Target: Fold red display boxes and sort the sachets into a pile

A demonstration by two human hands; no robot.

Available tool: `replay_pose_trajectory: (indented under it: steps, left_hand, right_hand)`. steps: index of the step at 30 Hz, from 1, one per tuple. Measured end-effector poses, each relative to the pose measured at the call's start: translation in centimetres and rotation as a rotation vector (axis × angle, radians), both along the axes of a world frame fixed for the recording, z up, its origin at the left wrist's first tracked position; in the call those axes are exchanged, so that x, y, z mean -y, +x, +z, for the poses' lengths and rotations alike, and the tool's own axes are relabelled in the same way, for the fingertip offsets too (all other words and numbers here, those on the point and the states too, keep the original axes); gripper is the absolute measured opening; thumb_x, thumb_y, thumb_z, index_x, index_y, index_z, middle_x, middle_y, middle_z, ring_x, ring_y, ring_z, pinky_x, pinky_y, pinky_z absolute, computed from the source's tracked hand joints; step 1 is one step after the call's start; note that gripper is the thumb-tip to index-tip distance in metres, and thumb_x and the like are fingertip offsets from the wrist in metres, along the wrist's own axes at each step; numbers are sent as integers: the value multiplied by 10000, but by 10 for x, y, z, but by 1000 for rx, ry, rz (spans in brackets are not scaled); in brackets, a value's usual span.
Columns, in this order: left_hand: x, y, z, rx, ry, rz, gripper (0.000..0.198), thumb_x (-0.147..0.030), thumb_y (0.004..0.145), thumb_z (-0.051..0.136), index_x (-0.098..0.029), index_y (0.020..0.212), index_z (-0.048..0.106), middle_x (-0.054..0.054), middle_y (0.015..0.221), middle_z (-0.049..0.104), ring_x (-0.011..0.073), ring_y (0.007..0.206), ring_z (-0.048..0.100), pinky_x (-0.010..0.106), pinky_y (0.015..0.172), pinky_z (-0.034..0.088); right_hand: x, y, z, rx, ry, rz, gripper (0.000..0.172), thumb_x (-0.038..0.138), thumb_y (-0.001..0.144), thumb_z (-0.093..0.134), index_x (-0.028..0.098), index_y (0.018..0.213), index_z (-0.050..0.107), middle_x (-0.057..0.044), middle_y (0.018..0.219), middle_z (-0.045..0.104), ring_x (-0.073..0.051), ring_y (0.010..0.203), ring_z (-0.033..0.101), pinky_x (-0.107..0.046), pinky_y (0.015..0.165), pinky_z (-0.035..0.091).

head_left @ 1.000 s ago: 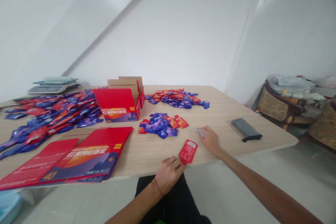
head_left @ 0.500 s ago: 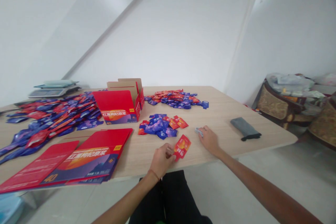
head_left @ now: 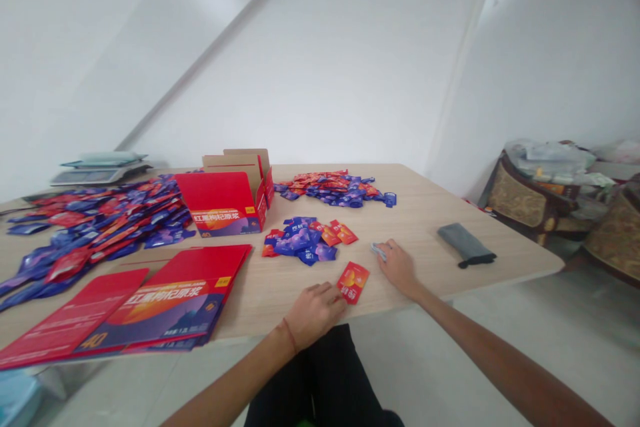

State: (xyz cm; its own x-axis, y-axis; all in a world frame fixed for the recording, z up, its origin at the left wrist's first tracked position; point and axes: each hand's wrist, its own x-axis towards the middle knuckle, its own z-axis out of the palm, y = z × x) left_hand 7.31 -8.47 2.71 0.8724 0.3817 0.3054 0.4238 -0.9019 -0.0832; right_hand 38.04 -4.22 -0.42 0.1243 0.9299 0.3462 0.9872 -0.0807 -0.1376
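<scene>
A single red sachet lies flat near the table's front edge. My left hand is just left of it, fingers bent together and their tips at the sachet's left edge; what they may pinch is hidden. My right hand rests on the table with its fingers closed on a small grey-white tool. A small pile of blue and red sachets lies beyond my hands, with a larger sachet heap farther back.
Open red boxes stand left of the small pile. Flattened cartons lie front left, with a big sachet heap behind. A scale is back left. A grey cloth pouch lies right; chairs stand beyond.
The single red sachet has turned and lies slightly farther right. My left hand has shifted slightly right and down, its fingers now more folded over. My right hand is nearly unmoved.
</scene>
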Motion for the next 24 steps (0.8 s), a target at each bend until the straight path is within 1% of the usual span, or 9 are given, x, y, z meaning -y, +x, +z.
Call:
replay_pose_trajectory:
  steps: [2,4,7,10,15,19,22,24]
  left_hand:
    - [2,-2,-10,32,67,-73,158,-255,1059,525,-183,1019,659,71,1023,691,217,980,643,324,822,509]
    - [2,-4,-20,57,95,-98,153,-220,1060,514,-170,1032,655,70,1032,695,218,984,642,325,815,514]
    - [-1,-6,-31,141,57,-116,198,-222,1077,479,-170,1037,666,61,1007,707,191,923,645,298,775,512]
    - [-4,-8,-38,232,2,-127,232,-251,1087,471,-181,1000,674,41,961,715,165,858,638,274,735,499]
    - [-5,-9,-39,234,-39,-126,207,-242,1076,492,-182,975,663,38,951,711,160,859,629,270,739,485]
    - [-3,-10,-37,191,-35,-110,191,-225,1060,497,-176,968,657,53,947,700,179,857,614,289,736,479]
    - [-2,-10,-35,183,-47,-110,181,-205,1051,496,-175,967,654,55,951,697,183,861,613,293,745,481]
    - [-1,-10,-34,189,-61,-114,184,-201,1051,487,-179,982,656,56,958,699,185,864,615,292,748,482]
  right_hand:
    - [1,-1,2,-1,-10,4,341,249,1001,485,250,1282,679,-73,1215,618,-184,1003,623,-265,811,415]
    - [2,-2,4,1,-17,8,342,248,1003,484,246,1285,677,-79,1209,617,-189,1009,623,-268,822,416]
    - [3,-2,3,5,-17,1,337,265,1010,480,247,1283,677,-83,1210,613,-191,1009,624,-270,811,418]
    - [1,0,-1,7,-9,-8,342,268,1012,476,267,1288,677,-74,1212,613,-182,988,625,-264,794,417]
    - [-3,4,-5,-1,19,2,344,247,986,499,263,1266,698,-65,1184,630,-175,973,631,-261,787,430]
    - [-3,4,1,-63,68,7,333,246,977,505,244,1234,717,-62,1158,650,-171,948,642,-262,781,453]
    - [0,-6,11,-105,180,87,339,243,973,505,239,1242,711,-63,1189,646,-173,955,646,-270,809,477]
    - [7,-20,19,-120,237,183,337,239,964,516,249,1237,711,-60,1191,642,-174,962,646,-274,827,490]
